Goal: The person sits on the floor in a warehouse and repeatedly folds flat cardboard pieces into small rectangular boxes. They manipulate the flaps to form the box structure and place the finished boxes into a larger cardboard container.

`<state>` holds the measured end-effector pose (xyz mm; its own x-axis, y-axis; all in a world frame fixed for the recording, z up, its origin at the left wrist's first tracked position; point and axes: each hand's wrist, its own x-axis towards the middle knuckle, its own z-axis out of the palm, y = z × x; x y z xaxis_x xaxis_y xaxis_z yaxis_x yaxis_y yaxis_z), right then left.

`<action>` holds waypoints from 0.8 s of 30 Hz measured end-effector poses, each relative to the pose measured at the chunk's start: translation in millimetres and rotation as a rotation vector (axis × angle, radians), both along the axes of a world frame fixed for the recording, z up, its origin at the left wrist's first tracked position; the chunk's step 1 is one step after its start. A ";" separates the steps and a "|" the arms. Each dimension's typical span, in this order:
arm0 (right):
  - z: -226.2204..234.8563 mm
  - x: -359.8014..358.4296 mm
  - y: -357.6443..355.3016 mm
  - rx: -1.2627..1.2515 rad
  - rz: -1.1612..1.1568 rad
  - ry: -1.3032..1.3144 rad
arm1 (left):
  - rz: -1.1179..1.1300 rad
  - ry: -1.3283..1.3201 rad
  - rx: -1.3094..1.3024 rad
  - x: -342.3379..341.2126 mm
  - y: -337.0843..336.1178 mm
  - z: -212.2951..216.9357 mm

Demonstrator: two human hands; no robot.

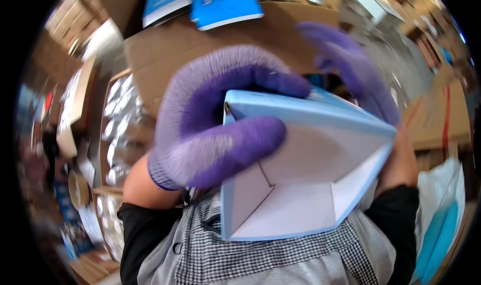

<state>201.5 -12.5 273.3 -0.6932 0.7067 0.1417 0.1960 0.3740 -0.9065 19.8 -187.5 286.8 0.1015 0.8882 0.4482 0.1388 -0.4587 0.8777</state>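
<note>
1. At the left, a carton (107, 188) holds shiny wrapped items (120, 129) packed side by side, probably so they stay put.
2. The gloved left hand (186, 109) is closed on the light-blue box (300, 205): thumb across the open end, curled fingers over the outside. This pinch seems meant to steady the box by 1 upper corner, leaving most of the mouth uncovered.
3. Beyond that hand, 2 blue booklets (168, 2) (225, 7) lie by a cardboard flap (200, 47), perhaps for easy reach.
4. The box is at the centre, before the checked apron (300, 250), tilted with its white inside facing the wearer, likely for a clear view in.
5. The gloved right hand (358, 72), blurred, extends past the box with fingers spread, gripping nothing visible; I cannot tell whether it touches the box.
6. At far right hangs a pale plastic bag (423, 187).
</note>
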 end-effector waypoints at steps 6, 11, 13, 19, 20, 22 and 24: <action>52.8 85.8 92.7 -0.046 0.142 -0.498 | -0.575 0.381 0.657 -5.6 115.3 42.4; 88.6 275.8 54.8 0.314 -0.309 -0.689 | -0.143 0.107 0.444 -19.3 107.1 -34.8; 36.2 314.6 14.5 0.339 -0.336 -0.815 | -0.035 -0.040 0.221 -44.2 90.5 -95.0; -265.2 333.1 -73.0 0.328 -0.318 -1.208 | 0.168 -0.150 -0.232 -66.0 40.9 -192.3; -285.2 321.8 -77.9 0.333 -0.298 -1.145 | 0.236 -0.106 -0.273 -66.0 30.1 -199.8; -349.7 314.3 -81.0 0.441 -0.327 -1.089 | 0.283 -0.136 -0.342 -57.7 21.9 -198.7; -392.0 307.5 -74.3 0.508 -0.430 -0.939 | 0.309 -0.165 -0.380 -53.1 15.7 -194.7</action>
